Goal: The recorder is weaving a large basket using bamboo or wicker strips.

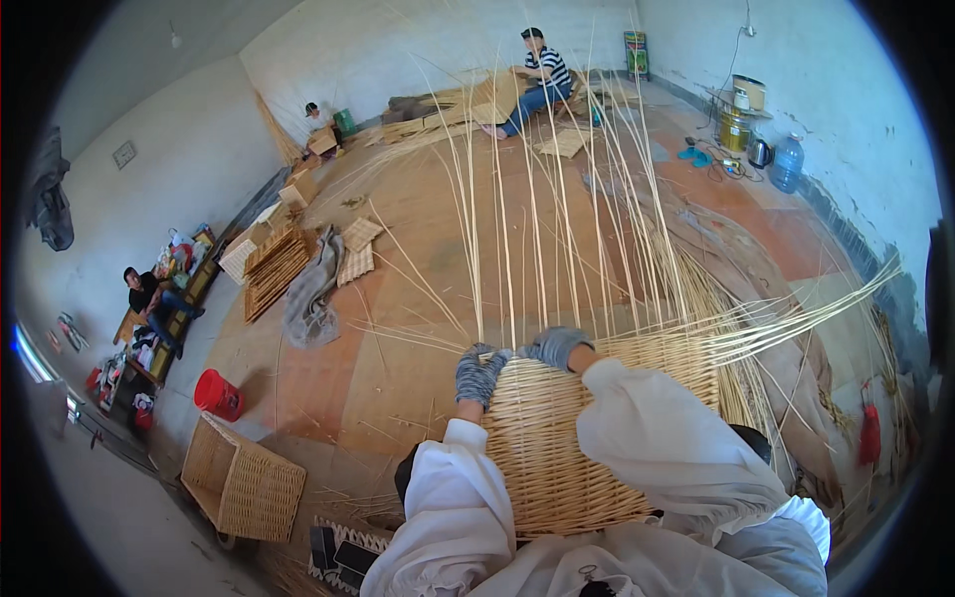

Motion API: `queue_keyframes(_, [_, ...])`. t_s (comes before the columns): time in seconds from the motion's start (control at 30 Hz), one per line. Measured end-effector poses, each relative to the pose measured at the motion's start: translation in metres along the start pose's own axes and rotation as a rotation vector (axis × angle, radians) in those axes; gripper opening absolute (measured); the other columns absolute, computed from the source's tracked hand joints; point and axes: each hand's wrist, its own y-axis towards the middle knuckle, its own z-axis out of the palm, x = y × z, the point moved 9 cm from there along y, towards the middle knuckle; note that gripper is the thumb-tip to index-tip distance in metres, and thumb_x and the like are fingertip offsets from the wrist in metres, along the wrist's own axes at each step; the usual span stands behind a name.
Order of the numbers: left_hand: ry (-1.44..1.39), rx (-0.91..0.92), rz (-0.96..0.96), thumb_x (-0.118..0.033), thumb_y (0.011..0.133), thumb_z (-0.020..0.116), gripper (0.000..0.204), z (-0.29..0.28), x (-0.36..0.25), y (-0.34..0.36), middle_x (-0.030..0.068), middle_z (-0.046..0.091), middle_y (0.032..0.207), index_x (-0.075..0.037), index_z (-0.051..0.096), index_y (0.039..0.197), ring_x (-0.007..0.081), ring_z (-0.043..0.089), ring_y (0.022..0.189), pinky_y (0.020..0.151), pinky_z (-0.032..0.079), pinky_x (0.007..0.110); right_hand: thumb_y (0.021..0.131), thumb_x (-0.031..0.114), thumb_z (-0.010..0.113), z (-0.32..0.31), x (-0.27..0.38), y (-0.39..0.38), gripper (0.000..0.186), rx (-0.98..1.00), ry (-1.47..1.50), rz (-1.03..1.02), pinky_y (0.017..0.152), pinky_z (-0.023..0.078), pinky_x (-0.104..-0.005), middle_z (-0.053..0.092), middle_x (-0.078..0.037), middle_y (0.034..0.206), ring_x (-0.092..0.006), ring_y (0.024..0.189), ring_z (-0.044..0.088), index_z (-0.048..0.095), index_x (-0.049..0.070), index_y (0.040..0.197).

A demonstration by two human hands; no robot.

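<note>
A partly woven wicker basket point(545, 438) lies across my lap, with long pale wicker rods standing up from its far edge. My left hand point(479, 374), in a grey knitted glove, is closed round the basket's far left corner. Just right of it, my right hand point(559, 347), gloved alike, is closed at the top edge with its fingertips near the left hand. What thin strand lies in the right fingers is hidden. To the right, a bundle of rods point(806, 323) is bent sideways out of the weave.
A finished wicker basket point(261, 488) lies at lower left, near a red bucket point(218, 395). Stacked woven panels point(279, 267) stand beyond. Loose rods and sheeting cover the right floor. One person point(542, 80) works at the back, another point(320, 124) sits back left, a third point(154, 298) on a bench.
</note>
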Motion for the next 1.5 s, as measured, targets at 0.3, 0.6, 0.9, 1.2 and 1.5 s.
queue_keyframes(0.3, [-0.067, -0.075, -0.051, -0.036, 0.089, 0.053, 0.036, -0.016, -0.003, -0.004, 0.004, 0.057, 0.077, 0.0, 0.06, 0.088, 0.0114, 0.047, 0.071, 0.067, 0.042, 0.026, 0.086, 0.042, 0.045, -0.02, 0.014, -0.043, 0.041, -0.639, -0.032, -0.02, 0.076, 0.044, -0.0416, 0.061, -0.015, 0.073, -0.03, 0.073, 0.059, 0.064, 0.006, 0.08])
queue_keyframes(0.6, [0.01, -0.068, -0.04, -0.037, 0.09, 0.05, 0.042, -0.017, 0.016, 0.001, 0.0167, 0.063, 0.093, 0.003, 0.06, 0.101, 0.0231, 0.057, 0.083, 0.08, 0.043, 0.033, 0.077, 0.019, 0.058, -0.009, -0.009, -0.159, 0.026, -1.122, -0.103, -0.271, 0.099, 0.029, -0.0495, 0.054, -0.012, 0.108, -0.0291, 0.11, 0.047, 0.057, 0.007, 0.101])
queue_keyframes(0.9, [-0.223, -0.02, 0.029, -0.023, 0.085, 0.062, 0.021, -0.008, -0.002, -0.005, 0.0038, 0.06, 0.079, -0.003, 0.059, 0.09, 0.011, 0.052, 0.071, 0.067, 0.045, 0.027, 0.083, 0.026, 0.061, 0.102, -0.33, -0.269, 0.038, -0.813, 1.641, 0.589, 0.078, 0.046, -0.0353, 0.061, -0.01, 0.1, -0.024, 0.088, 0.058, 0.057, -0.001, 0.108])
queue_keyframes(1.2, [-0.073, 0.002, -0.002, -0.025, 0.074, 0.073, 0.035, -0.007, 0.015, -0.004, 0.0088, 0.061, 0.082, 0.0, 0.056, 0.092, 0.0157, 0.056, 0.073, 0.068, 0.047, 0.029, 0.073, 0.021, 0.071, 0.085, -0.296, -0.229, 0.067, -0.369, 1.979, 0.283, 0.082, 0.049, -0.0364, 0.057, -0.011, 0.112, -0.0256, 0.098, 0.057, 0.038, 0.009, 0.13])
queue_keyframes(1.5, [0.106, 0.5, -0.164, -0.04, 0.076, 0.069, 0.041, 0.007, -0.008, 0.011, 0.0073, 0.065, 0.08, -0.003, 0.062, 0.092, 0.0138, 0.058, 0.067, 0.062, 0.048, 0.029, 0.074, 0.027, 0.07, 0.089, -0.295, -0.228, 0.046, -0.46, 2.045, 0.388, 0.077, 0.05, -0.037, 0.064, -0.011, 0.098, -0.0245, 0.087, 0.061, 0.056, 0.004, 0.112])
